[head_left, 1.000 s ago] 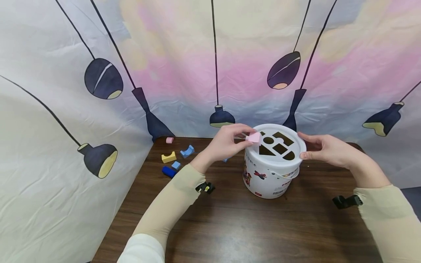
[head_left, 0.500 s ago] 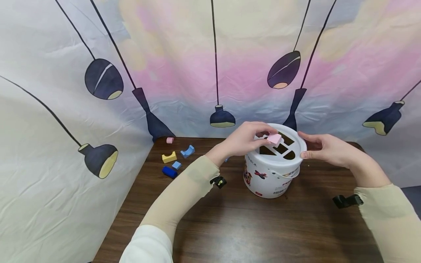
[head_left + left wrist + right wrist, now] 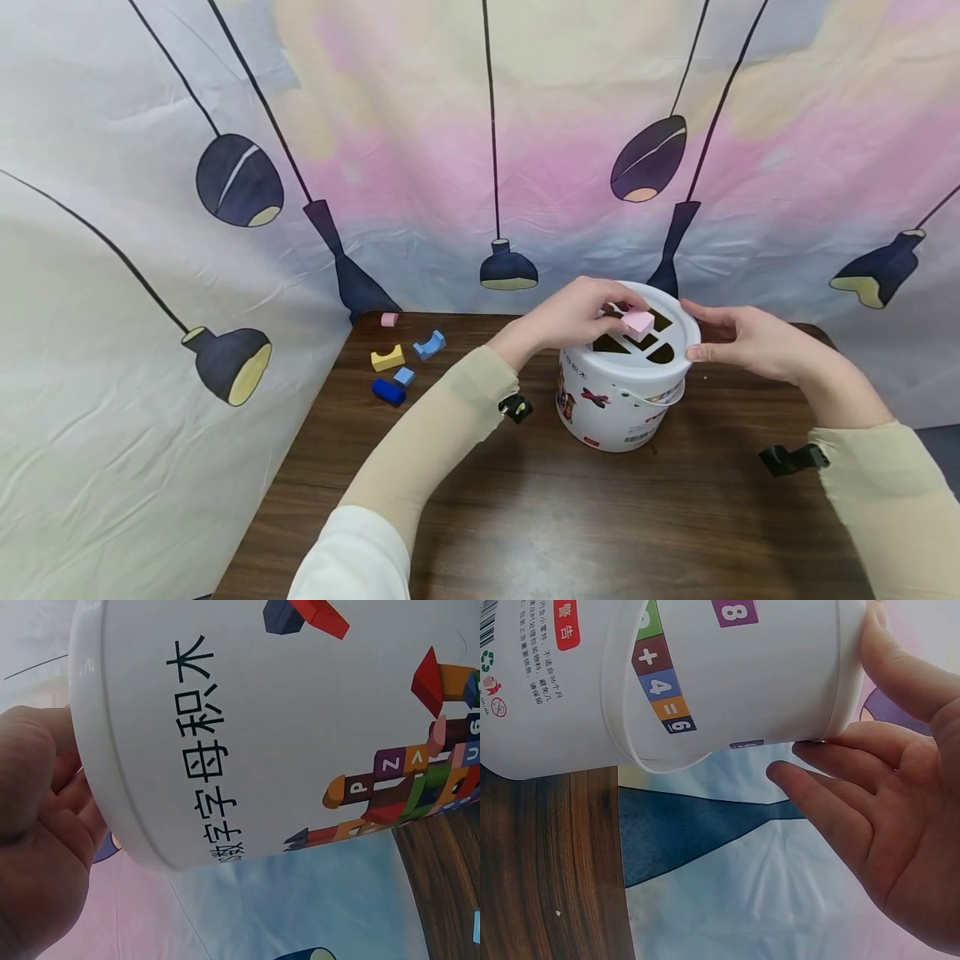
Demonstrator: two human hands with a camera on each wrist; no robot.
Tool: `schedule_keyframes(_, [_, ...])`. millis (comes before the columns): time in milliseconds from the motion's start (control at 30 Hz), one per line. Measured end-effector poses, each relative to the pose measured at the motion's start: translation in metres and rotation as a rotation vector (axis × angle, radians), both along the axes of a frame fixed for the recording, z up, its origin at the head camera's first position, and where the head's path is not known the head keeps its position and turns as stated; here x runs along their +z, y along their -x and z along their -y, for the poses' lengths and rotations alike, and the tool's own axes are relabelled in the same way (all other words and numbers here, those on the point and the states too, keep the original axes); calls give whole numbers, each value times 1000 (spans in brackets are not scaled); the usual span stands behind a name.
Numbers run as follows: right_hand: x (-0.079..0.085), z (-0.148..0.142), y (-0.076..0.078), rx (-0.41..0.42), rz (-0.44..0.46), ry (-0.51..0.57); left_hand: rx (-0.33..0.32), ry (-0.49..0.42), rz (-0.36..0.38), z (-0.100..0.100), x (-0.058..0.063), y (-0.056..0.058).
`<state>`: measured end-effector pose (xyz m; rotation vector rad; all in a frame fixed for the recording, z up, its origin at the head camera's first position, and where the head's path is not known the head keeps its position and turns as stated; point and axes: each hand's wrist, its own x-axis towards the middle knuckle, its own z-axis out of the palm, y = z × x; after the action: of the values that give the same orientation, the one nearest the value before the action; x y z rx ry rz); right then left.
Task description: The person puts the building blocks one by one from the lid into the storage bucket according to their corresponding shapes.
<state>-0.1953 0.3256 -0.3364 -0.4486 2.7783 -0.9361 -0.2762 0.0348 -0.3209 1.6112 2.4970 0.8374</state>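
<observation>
A white toy-block bucket, printed with blocks and lettering, stands upright on the table under a white lid with shaped holes. My left hand pinches a pink block between thumb and fingers, close over the lid's middle holes. In the left wrist view the bucket wall hides the block, and the left hand shows behind the rim. My right hand holds the bucket's right rim. In the right wrist view its thumb lies along the rim, with the other fingers loosely spread beside the wall.
Left of the bucket on the brown table lie a yellow arch block, a blue arch block, a small light blue block, a dark blue cylinder and a pink block. A printed cloth hangs behind.
My left hand has carried the pink block rightward from the lid's left edge to over its middle, turning it. The right hand stays at the rim.
</observation>
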Motion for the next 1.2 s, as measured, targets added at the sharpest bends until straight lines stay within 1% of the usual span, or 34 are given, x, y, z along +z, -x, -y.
schedule_keyframes(200, [0,-2,0,-6,-3,-11,-11,47,5,-4,0,1])
schedule_keyframes(400, [0,-2,0,-5,4,-5,-27,50,4,-7,-2,1])
schedule_keyframes(600, [-1,0,-1,-3,22,12,-16,77,34,-9,-3,-2])
schedule_keyframes(733, [-2,0,-1,-4,28,15,-15,86,37,-11,-6,-2])
schedule_keyframes(900, [-1,0,-1,-4,22,13,-7,93,32,-11,-8,-2])
schedule_keyframes(1200, [-1,1,-1,1,22,19,4,122,16,-9,-7,-2])
